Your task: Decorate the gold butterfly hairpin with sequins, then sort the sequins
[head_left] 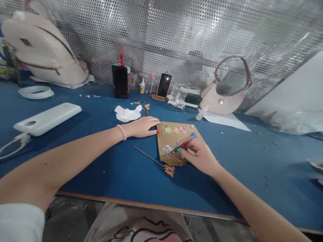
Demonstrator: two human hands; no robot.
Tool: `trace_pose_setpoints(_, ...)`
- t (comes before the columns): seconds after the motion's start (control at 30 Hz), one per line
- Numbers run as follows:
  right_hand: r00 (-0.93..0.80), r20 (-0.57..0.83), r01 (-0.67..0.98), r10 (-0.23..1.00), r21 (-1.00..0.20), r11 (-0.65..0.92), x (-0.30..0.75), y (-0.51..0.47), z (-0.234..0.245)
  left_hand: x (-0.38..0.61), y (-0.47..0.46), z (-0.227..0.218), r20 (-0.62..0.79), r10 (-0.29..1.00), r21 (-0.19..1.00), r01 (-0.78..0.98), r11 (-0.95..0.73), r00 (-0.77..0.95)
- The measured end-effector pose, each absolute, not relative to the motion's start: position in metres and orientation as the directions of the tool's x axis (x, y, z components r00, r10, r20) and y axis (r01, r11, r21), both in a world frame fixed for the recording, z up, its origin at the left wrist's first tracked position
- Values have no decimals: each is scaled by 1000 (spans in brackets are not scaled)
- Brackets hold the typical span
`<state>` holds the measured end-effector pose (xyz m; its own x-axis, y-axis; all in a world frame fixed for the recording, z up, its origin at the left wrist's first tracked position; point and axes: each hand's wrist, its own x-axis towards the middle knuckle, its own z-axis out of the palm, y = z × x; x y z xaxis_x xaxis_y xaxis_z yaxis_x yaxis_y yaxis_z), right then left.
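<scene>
My right hand (pixel 198 153) pinches a pair of dark tweezers (pixel 180 147), whose tips reach into a pile of shiny pale rhinestones (pixel 167 150). Beneath them is a piece of brown cardboard (pixel 164 136) with small heaps of green, peach, pink and blue stones on it. At the cardboard's left edge rests my left hand (pixel 145 127), fingers stretched out and touching its upper corner. Just below the cardboard lies a hairpin (pixel 169 170) with a gold ornament and a long thin stem. Part of the cardboard is hidden under my right hand.
A crumpled white tissue (pixel 128 113) and another gold ornament (pixel 147 106) lie beyond my left hand. Two phones (pixel 120 81) stand at the back near a small glue bottle (pixel 142 86). Left are a white power bank (pixel 47 118) and a backpack (pixel 45 50); right, a handbag (pixel 222 97).
</scene>
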<state>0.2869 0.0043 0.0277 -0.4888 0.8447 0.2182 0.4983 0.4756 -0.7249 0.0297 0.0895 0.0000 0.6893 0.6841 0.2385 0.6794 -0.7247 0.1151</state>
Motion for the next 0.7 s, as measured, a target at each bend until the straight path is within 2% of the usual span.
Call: trace_pose_setpoints(0.7,-457,191,527,868,-728,438,285,6,26,30,88,2,220,692,124,684,-719,688)
